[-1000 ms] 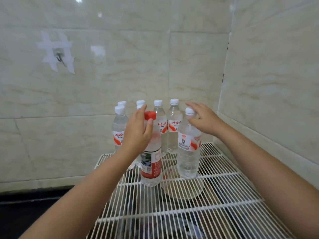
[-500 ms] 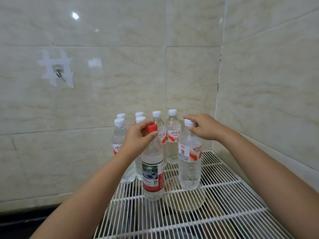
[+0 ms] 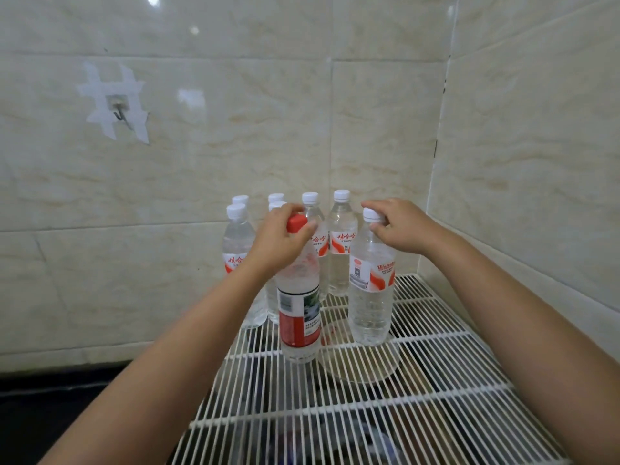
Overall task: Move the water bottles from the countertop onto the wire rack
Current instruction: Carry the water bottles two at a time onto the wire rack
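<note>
Several clear water bottles stand upright on a white wire rack in the tiled corner. My left hand grips the neck of a red-capped bottle with a red and white label, which stands on the rack in front. My right hand holds the white cap of another bottle, resting on the rack to the right. Behind them stand white-capped bottles: two at centre back, others at back left, partly hidden by my left hand.
Tiled walls close in the back and right sides. A taped metal hook is fixed on the back wall at left. Under the rack a round pale dish shows through the wires. A dark countertop lies at lower left.
Both hands stay on their bottles' tops. The view has tilted up, so bottles and rack sit lower in frame. The red-capped bottle has shifted slightly forward on the rack.
</note>
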Tool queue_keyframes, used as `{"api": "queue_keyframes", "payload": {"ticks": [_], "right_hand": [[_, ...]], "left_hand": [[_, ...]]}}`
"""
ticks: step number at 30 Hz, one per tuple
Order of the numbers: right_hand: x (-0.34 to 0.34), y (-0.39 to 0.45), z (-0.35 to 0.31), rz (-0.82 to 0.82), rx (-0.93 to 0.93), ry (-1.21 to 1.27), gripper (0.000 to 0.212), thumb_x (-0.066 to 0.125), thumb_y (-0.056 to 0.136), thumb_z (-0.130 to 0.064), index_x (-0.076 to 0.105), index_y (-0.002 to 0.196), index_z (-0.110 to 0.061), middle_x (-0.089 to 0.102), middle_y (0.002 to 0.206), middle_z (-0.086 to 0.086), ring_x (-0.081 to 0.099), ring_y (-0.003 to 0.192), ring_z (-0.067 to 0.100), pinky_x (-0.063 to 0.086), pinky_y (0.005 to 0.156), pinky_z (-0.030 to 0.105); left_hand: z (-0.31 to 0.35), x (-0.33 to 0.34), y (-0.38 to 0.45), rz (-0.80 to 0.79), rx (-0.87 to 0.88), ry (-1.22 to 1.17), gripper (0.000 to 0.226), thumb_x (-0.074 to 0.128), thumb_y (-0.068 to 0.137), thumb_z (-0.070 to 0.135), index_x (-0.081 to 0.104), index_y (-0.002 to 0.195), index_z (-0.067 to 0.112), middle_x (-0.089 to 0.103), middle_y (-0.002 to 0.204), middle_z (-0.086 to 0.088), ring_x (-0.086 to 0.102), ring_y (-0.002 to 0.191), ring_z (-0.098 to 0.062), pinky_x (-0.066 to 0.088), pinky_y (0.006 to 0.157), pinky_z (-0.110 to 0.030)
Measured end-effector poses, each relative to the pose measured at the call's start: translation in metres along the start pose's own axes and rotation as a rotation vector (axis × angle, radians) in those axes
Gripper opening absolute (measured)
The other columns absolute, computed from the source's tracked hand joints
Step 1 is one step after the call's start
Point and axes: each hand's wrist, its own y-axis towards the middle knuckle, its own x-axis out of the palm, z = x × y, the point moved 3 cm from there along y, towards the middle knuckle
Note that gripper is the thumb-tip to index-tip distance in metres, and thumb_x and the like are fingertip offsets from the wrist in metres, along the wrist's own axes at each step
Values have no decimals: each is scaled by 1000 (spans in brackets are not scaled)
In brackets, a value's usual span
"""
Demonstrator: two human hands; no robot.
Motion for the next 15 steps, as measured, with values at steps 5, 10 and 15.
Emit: {"api": "queue_keyframes", "payload": {"ticks": [5, 10, 15], "right_hand": [[2, 1, 2, 29, -16, 11, 48, 44, 89, -4, 41, 136, -12, 54, 128, 18, 51, 114, 31, 39, 87, 30], [4, 3, 7, 25, -4, 13, 48, 44, 90, -6, 39, 137, -13, 51, 131, 18, 49, 117, 30, 39, 92, 30], [5, 2, 9, 25, -5, 16, 47, 44, 91, -7, 39, 137, -12, 52, 129, 17, 49, 116, 29, 39, 93, 33]], "left_hand": [[-9, -11, -6, -251, -25, -309, 46, 33, 95, 3, 28, 140, 12, 54, 121, -5, 52, 114, -19, 35, 110, -40], [-9, -9, -4, -78, -39, -293, 40, 56, 88, 7, 47, 128, 7, 58, 125, -14, 55, 106, -17, 44, 96, -29], [-2, 2, -10, 407, -72, 2, 42, 78, 69, 31, 50, 96, 15, 54, 96, -1, 52, 89, -17, 45, 78, -28]]}}
